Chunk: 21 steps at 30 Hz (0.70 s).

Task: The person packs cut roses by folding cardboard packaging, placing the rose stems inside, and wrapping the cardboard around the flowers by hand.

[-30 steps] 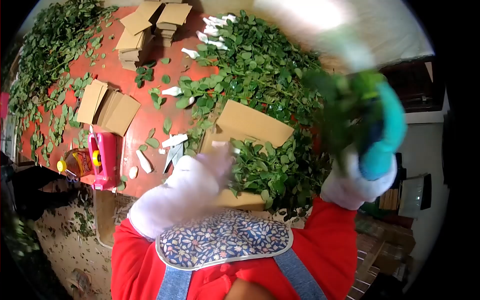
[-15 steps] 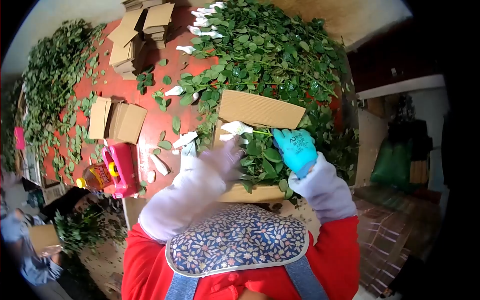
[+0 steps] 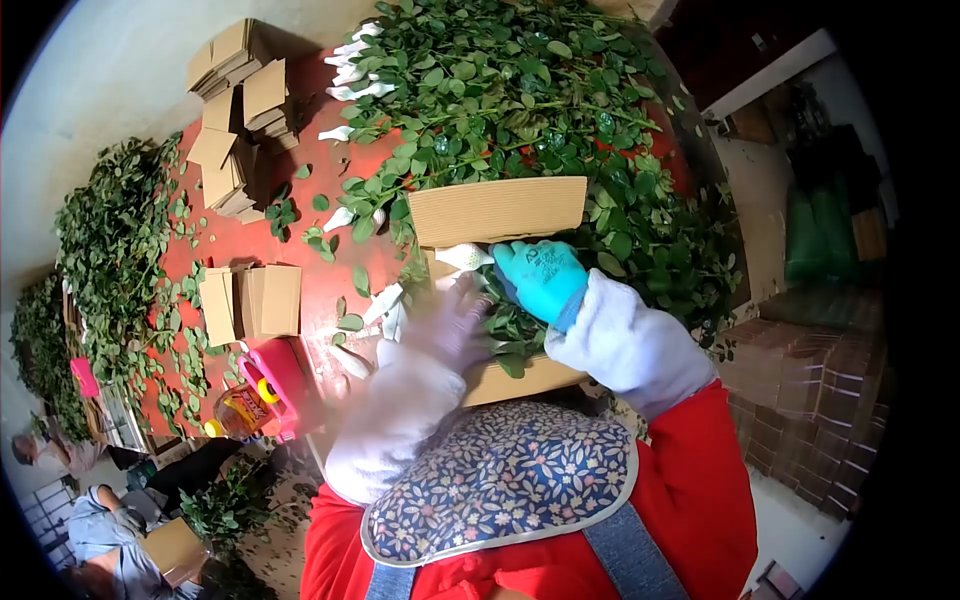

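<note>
A leafy rose stem with its head in a white bud net lies in an open corrugated cardboard wrapper. My right hand, in a teal glove, has its fingers closed round the stem just behind the netted head. Nearer to me, my left hand, in a pale lilac covering, lies over more leafy stems and another white head on the cardboard. Motion smears its fingers, so their grip is not clear. Other white-netted heads sit to its left.
Leafy stems are heaped across the back of the red table. Cardboard stacks and small cardboard pieces stand at left. Beside them are a pink container and a yellow-capped bottle. Another person holds cardboard at lower left.
My right hand has slid left along the stem, up to the netted head. My left hand stays near the front heads, still blurred. The whole view has turned somewhat.
</note>
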Tool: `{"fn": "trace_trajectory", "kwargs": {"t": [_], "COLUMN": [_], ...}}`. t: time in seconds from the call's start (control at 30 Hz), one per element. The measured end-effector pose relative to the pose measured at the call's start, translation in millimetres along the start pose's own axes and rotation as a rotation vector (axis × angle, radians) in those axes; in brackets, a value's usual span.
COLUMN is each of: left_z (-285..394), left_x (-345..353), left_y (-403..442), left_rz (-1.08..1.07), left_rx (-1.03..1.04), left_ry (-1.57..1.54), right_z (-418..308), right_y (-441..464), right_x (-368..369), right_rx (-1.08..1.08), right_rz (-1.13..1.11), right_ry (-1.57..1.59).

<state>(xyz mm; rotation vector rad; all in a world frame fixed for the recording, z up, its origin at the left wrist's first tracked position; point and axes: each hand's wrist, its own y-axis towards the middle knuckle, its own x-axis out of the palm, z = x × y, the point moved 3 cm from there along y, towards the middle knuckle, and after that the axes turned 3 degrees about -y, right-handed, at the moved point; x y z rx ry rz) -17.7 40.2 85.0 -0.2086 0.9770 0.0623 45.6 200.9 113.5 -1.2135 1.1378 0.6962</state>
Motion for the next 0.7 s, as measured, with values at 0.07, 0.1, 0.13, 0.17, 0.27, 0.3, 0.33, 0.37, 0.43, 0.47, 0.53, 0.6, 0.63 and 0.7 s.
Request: {"fn": "trace_trajectory", "kwargs": {"t": [0.07, 0.1, 0.13, 0.17, 0.27, 0.3, 0.33, 0.37, 0.43, 0.47, 0.53, 0.6, 0.63, 0.7], "left_z": [0.2, -2.2, -6.2, -8.5, 4.6, 6.9, 10.0, 12.4, 15.6, 16.9, 5.9, -2.3, -11.5, -22.9], "left_x": [-2.0, 0.1, 3.5, 4.4, -13.2, -16.1, -18.1, -20.3, -26.4, -30.3, -35.0, -35.2, -56.4, -60.8], "left_y": [-0.2, -0.6, -1.0, -2.4, -2.7, -3.5, -3.7, -3.7, -3.3, -1.7, 1.4, 4.0, 8.5, 18.9], "left_rz": [0.000, -0.006, 0.037, 0.073, -0.003, 0.014, -0.017, -0.030, 0.019, 0.011, 0.098, 0.141, 0.330, 0.320], "left_rx": [-0.070, -0.062, -0.033, -0.004, -0.038, -0.022, -0.054, -0.045, -0.022, -0.016, -0.490, -0.736, -0.335, -0.026], "left_ry": [-0.051, -0.039, -0.043, -0.045, -0.039, -0.038, -0.103, -0.098, -0.021, -0.011, -1.057, -1.574, -0.717, 0.243], "right_z": [10.7, 14.9, 18.3, 20.6, 37.8, 35.8, 33.8, 29.5, 28.0, 28.2, 27.6, 35.1, 36.8, 37.4], "right_y": [-0.7, -1.6, -2.3, -4.7, -3.3, -4.2, -5.0, -2.8, -2.1, -0.8, -2.6, 5.0, 11.3, 14.7], "right_x": [9.1, 12.3, 14.5, 15.2, 39.5, 34.9, 30.7, 26.6, 24.3, 24.6, 27.2, 54.0, 57.7, 60.9], "right_rx": [0.016, 0.024, -0.011, -0.041, -0.109, -0.108, -0.105, -0.080, -0.047, -0.054, -0.074, -0.091, 0.029, 0.327], "right_rz": [0.023, 0.033, 0.186, 0.339, 0.368, 0.346, 0.325, 0.238, 0.154, 0.191, 0.330, 0.339, 0.047, -0.144], "right_ry": [0.119, 0.127, 0.113, 0.104, 0.531, 0.615, 0.699, 0.501, 0.312, 0.276, 0.224, 0.500, 1.135, 1.721]}}
